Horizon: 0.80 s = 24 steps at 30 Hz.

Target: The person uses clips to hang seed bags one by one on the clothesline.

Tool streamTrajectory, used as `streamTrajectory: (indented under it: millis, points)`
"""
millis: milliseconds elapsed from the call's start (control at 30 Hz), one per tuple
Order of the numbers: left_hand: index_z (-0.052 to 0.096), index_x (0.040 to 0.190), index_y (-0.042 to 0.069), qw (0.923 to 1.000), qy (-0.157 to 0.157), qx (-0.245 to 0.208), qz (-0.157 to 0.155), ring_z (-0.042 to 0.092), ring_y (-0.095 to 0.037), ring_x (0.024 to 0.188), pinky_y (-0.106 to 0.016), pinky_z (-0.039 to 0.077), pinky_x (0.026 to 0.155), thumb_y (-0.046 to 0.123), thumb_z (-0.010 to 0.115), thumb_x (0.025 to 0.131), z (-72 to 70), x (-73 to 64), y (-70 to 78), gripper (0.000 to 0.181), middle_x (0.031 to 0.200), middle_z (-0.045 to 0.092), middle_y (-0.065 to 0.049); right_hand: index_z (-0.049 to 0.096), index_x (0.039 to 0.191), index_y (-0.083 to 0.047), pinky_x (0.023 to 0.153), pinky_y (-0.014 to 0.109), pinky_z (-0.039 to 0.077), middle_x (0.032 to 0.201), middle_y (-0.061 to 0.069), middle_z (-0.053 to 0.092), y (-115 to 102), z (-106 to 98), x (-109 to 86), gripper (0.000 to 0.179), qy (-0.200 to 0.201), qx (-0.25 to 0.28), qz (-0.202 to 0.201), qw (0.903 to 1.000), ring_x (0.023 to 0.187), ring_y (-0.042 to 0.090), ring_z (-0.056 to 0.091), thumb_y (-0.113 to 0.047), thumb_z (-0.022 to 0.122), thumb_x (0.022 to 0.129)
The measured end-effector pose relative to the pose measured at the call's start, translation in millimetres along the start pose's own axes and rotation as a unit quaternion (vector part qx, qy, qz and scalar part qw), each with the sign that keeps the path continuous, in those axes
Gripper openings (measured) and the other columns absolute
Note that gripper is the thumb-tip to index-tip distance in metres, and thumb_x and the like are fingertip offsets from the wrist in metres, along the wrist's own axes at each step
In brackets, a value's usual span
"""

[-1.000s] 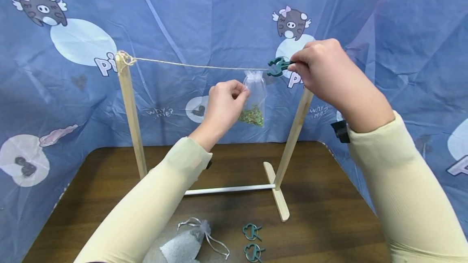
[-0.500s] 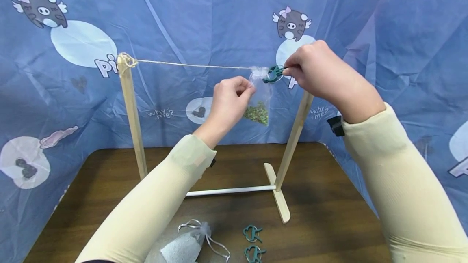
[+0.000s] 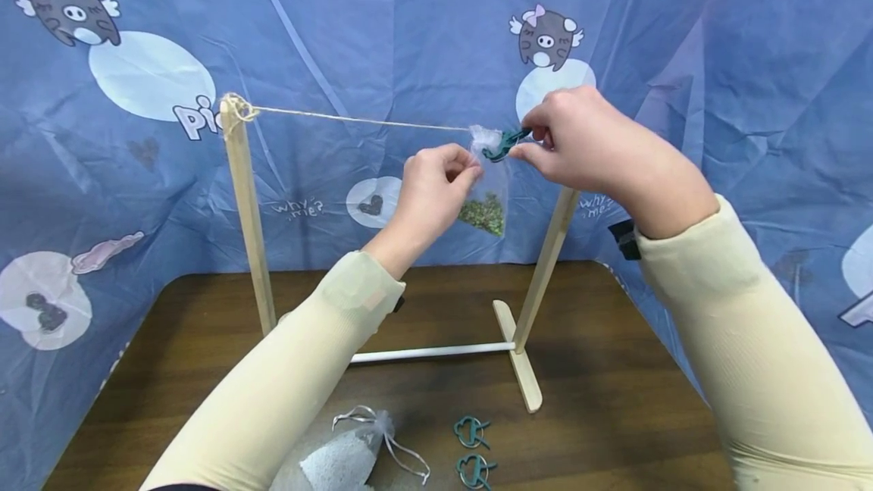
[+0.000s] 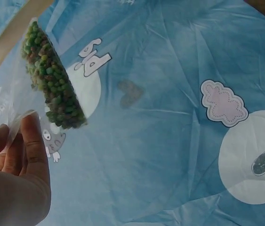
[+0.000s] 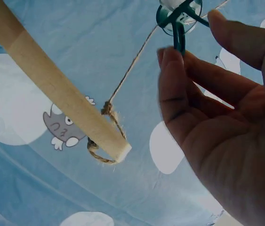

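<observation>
My left hand pinches the side of a sheer white organza bag holding green and brown bits; the left wrist view shows these bits as small round grains. The bag's gathered top is up at the twine. My right hand holds a green plant clip by its two handles, thumb on one and fingers on the other. The clip's jaws are at the bag's neck and the twine, as the right wrist view of the clip also shows; their exact grip is hard to make out.
The twine is tied between two wooden posts, joined low down by a white rod. A drawstring bag with whitish contents lies on the brown table, beside two more green clips. A blue printed cloth hangs behind.
My right hand has brought the clip left and slightly down to the bag's neck, and its thumb has moved apart from the fingers. My left hand and the bag have shifted slightly right.
</observation>
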<state>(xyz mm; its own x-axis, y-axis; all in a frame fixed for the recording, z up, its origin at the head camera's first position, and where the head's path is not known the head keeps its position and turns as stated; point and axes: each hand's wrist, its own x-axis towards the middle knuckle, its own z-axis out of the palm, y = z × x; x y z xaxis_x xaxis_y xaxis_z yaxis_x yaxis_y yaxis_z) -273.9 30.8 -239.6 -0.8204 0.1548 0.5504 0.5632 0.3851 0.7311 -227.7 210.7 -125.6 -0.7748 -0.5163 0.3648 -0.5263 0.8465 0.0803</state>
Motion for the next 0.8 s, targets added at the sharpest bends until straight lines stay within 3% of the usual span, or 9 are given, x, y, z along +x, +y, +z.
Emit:
streamTrajectory:
  millis: [133, 400, 633, 800]
  points:
    - [0.076, 0.101, 0.008, 0.9999, -0.013, 0.005, -0.009, 0.07, -0.019, 0.083, -0.031, 0.054, 0.074, 0.017, 0.069, 0.101, 1.2, -3.1, -5.0, 0.012, 0.094, 0.081, -0.007, 0.075, 0.091, -0.001, 0.068, 0.037, 0.044, 0.073, 0.01, 0.061, -3, 2, -3.8, 0.019, 0.018, 0.014, -0.013, 0.9997, 0.069, 0.024, 0.054, -0.02, 0.075, 0.095]
    - [0.076, 0.103, 0.008, 0.999, -0.04, -0.003, -0.022, 0.072, -0.02, 0.087, -0.034, 0.056, 0.077, 0.018, 0.069, 0.101, 2.1, -13.6, -12.2, 0.012, 0.097, 0.081, -0.008, 0.078, 0.102, 0.001, 0.073, 0.041, 0.051, 0.083, 0.014, 0.069, -5, 11, -8.8, 0.024, 0.015, 0.027, -0.012, 0.9994, 0.074, 0.024, 0.059, -0.021, 0.077, 0.093]
    - [0.074, 0.103, 0.01, 0.997, -0.063, -0.006, -0.043, 0.073, -0.019, 0.088, -0.036, 0.057, 0.078, 0.021, 0.07, 0.101, -0.7, -24.9, -18.1, 0.013, 0.099, 0.082, -0.006, 0.077, 0.111, -0.001, 0.071, 0.043, 0.046, 0.092, 0.014, 0.072, -5, 20, -14.5, 0.027, 0.031, 0.038, -0.021, 0.9986, 0.081, 0.026, 0.064, -0.021, 0.076, 0.094]
    - [0.074, 0.107, 0.01, 0.9971, -0.068, -0.006, -0.034, 0.073, -0.019, 0.088, -0.036, 0.058, 0.079, 0.022, 0.071, 0.1, -4.9, -34.7, -18.7, 0.014, 0.101, 0.081, -0.006, 0.074, 0.12, 0.002, 0.075, 0.044, 0.056, 0.101, 0.018, 0.072, -4, 27, -22.9, 0.034, 0.061, 0.045, -0.041, 0.9963, 0.084, 0.028, 0.067, -0.018, 0.078, 0.093]
